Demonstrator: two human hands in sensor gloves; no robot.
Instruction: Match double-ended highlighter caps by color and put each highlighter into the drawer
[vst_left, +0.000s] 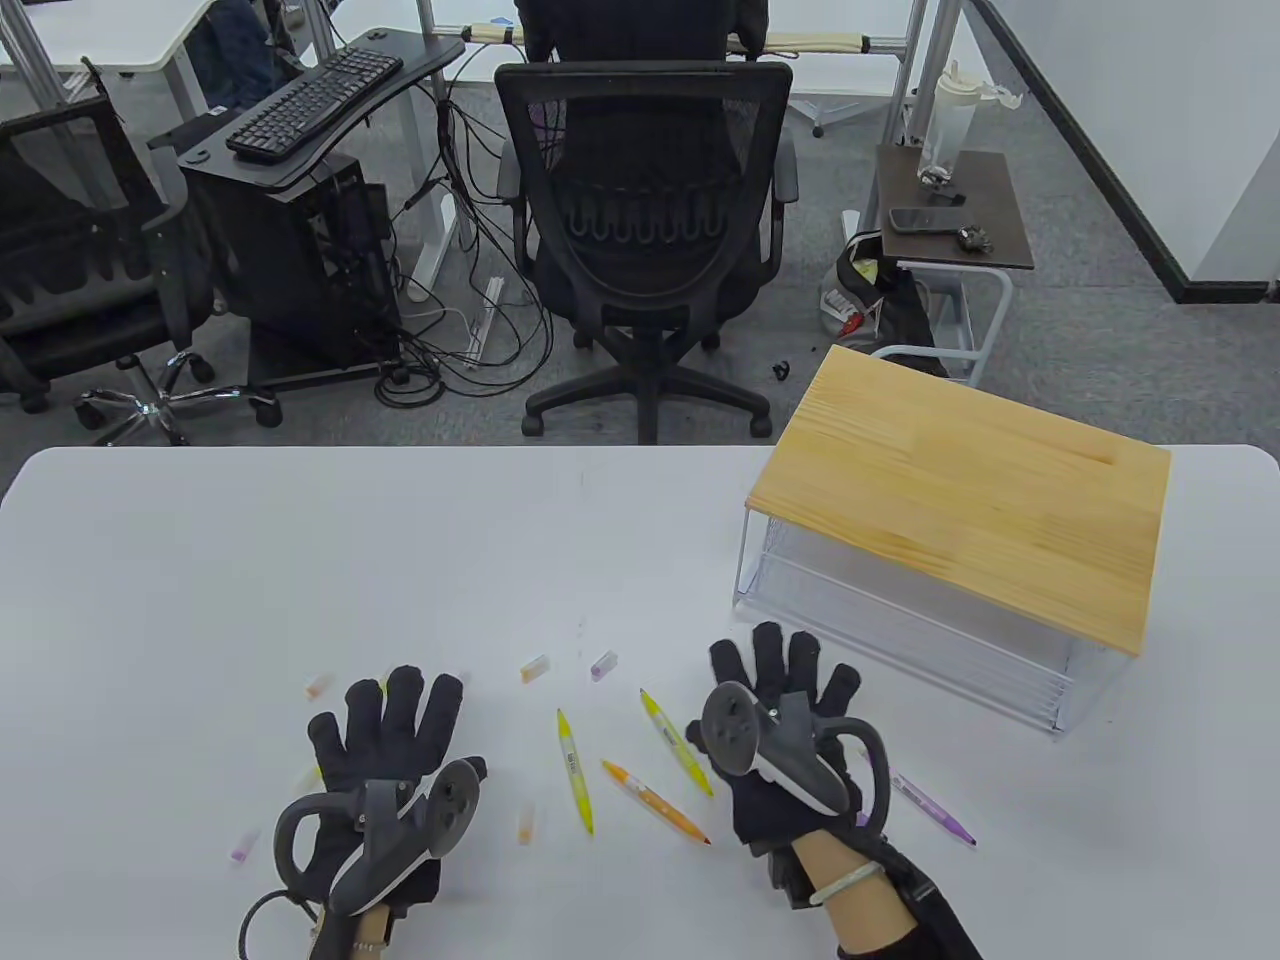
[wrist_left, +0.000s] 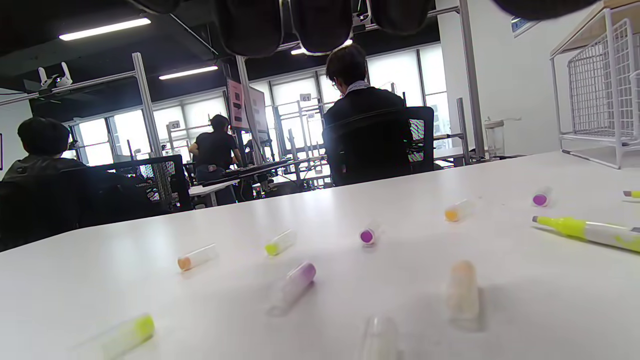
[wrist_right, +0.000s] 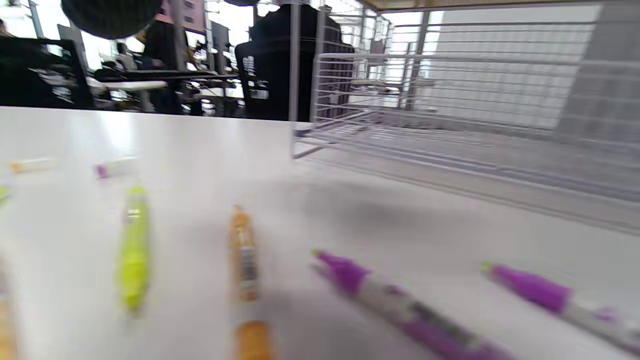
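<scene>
On the white desk (vst_left: 300, 540), largest first, stands the wire drawer unit (vst_left: 900, 630) with its wooden top (vst_left: 960, 500), at the far right, its drawer apparently shut, so nothing has gone in yet, I judge. In front of it both gloved hands hover low and flat over the scatter: the left hand (vst_left: 385, 745) has its fingers (vst_left: 405, 700) spread wide and straight, holding nothing, and the right hand (vst_left: 780, 720) likewise has its fingers fanned out and empty. This reads as a poised start, each hand over its own share of the parts. Between the hands lie uncapped highlighters, a yellow highlighter (vst_left: 575, 770), an orange highlighter (vst_left: 655, 802) and a second yellow one (vst_left: 676, 742), with a purple highlighter (vst_left: 930, 805) to the right of the right hand. Smallest are the loose translucent caps, tinted at one end: an orange cap (vst_left: 534, 668), a purple cap (vst_left: 603, 664), and others around the left hand.
</scene>
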